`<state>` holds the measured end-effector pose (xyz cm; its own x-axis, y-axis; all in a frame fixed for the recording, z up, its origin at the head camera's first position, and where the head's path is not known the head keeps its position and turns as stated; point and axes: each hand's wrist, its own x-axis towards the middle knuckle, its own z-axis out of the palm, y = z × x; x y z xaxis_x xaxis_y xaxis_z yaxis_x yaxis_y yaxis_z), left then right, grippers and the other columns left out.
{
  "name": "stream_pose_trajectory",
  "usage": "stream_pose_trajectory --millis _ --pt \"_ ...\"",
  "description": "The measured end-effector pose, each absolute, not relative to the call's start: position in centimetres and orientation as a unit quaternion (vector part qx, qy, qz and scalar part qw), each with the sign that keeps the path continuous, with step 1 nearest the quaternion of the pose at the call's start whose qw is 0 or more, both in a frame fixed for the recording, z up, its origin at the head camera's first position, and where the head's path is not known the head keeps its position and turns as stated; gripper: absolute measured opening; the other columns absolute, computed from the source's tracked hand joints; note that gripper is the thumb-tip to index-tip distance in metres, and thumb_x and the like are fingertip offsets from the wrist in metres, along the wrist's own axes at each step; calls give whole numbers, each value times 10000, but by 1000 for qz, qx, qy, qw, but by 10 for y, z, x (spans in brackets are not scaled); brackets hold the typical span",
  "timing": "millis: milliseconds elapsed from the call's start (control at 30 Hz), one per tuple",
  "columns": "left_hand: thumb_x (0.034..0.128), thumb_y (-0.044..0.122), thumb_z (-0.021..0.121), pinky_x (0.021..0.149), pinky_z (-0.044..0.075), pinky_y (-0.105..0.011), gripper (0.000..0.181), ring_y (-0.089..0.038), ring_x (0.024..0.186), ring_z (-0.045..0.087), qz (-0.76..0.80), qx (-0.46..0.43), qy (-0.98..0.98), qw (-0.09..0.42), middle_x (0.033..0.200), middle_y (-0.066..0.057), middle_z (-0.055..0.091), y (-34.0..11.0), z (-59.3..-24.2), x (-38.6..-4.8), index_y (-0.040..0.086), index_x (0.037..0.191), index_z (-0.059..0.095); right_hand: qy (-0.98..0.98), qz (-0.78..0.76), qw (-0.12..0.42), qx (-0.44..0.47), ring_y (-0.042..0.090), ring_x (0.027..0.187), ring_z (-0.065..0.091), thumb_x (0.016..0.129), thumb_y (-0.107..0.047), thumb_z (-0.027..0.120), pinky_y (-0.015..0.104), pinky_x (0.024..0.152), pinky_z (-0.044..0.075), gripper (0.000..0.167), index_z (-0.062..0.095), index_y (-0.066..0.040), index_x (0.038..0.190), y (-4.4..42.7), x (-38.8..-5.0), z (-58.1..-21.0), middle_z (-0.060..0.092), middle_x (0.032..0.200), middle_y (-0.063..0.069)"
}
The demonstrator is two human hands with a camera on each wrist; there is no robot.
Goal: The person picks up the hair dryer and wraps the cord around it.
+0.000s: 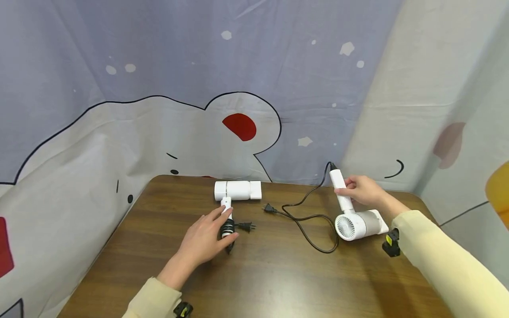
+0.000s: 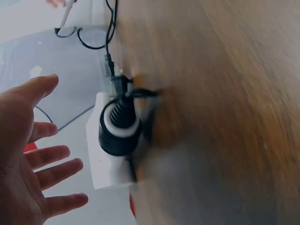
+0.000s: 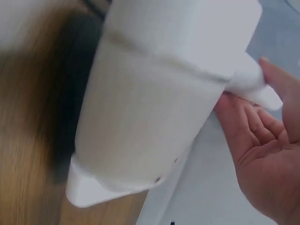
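On the right, my right hand grips the handle of a white hair dryer between thumb and fingers. The handle points toward the back, and a black cord runs from its end to a plug. In the right wrist view the dryer's barrel fills much of the picture; whether it touches the table cannot be told. A second white hair dryer lies at the back left, its black cord wound round the handle. My left hand hovers by that handle with fingers spread, apart from it in the left wrist view.
Both dryers are at a brown wooden table. The wound cord's plug sticks out to the right of the handle. A printed curtain hangs right behind the table's back edge and along its sides.
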<state>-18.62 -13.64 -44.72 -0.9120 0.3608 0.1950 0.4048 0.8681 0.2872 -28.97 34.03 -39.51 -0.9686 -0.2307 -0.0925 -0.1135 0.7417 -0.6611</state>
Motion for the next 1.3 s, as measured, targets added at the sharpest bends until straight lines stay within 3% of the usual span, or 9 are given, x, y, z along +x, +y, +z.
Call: stream_pose_trajectory --millis 67,333,567,767,900,1067,1300 --pt "998 503 724 1145 437 -608 717 -420 1359 598 -172 -201 -962 64 1611 -149 505 -131 -445 -185 147 1588 527 909 -400 91 -68 152 787 694 1033 -241 726 431 741 646 427 579 127 1191 335 -287 -391 716 937 111" --pt "1001 509 717 1002 531 -629 706 -385 1366 598 -244 -206 -946 61 1607 -94 525 -109 -441 -179 187 1597 519 844 -532 69 0 112 813 729 1058 -303 693 318 803 635 516 501 111 1299 308 -280 -375 672 1010 48" --pt "990 524 722 1075 494 -615 707 -346 1398 576 -321 -209 -922 62 1567 -69 571 -89 -439 -176 225 1599 520 757 -652 46 16 71 779 726 1074 -223 655 270 760 630 311 489 25 1160 281 -275 -370 694 891 -28" --pt "948 574 745 1109 478 -585 768 -310 1407 573 -397 -172 -898 81 1539 -58 601 -70 -436 -173 278 1613 498 688 -725 38 28 81 785 726 1079 -199 642 245 757 622 258 454 -27 1120 260 -275 -364 687 901 -19" --pt "897 564 800 1120 473 -557 815 -279 1391 590 -448 -150 -873 119 1491 -54 644 -54 -436 -175 245 1595 527 657 -753 31 36 86 794 727 1087 -192 626 245 775 620 242 444 -36 1117 246 -274 -361 685 924 -16" --pt "852 465 882 1085 516 -528 868 -226 1355 629 -542 -128 -820 132 1492 -29 645 -36 -435 -179 197 1594 523 632 -774 20 43 79 774 719 1091 -208 620 233 767 617 243 435 -50 1102 231 -274 -363 681 912 -17" --pt "861 338 911 1076 521 -549 898 -323 1380 608 -646 -96 -746 130 1547 -136 583 -15 -433 -184 116 1613 474 575 -816 3 58 89 738 700 1100 -199 596 239 759 620 201 455 -58 1075 214 -275 -365 670 841 6"
